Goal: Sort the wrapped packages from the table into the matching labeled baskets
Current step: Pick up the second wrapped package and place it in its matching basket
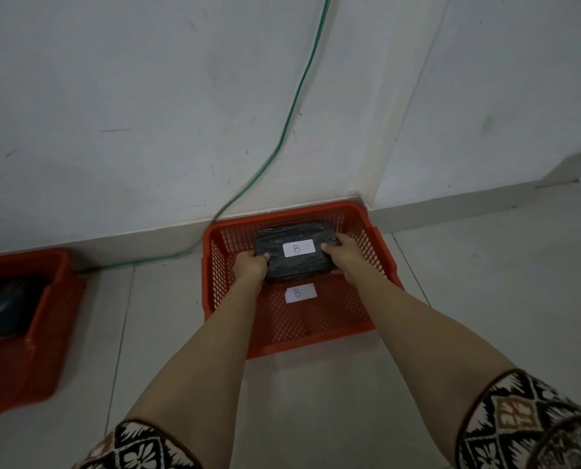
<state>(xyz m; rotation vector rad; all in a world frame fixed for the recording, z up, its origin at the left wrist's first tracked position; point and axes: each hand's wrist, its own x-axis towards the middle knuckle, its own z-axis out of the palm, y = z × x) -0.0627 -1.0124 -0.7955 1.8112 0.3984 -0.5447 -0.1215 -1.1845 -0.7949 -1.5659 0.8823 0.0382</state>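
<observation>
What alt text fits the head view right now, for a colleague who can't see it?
Both hands, left hand and right hand, hold a dark wrapped package labeled B inside a red basket also labeled B. A second red basket sits at left, by the wall.

A thin green cable (294, 110) runs down the scuffed white plaster wall (130, 96) and trails along the pale grey tiled floor (485, 282) beside the skirting.
</observation>
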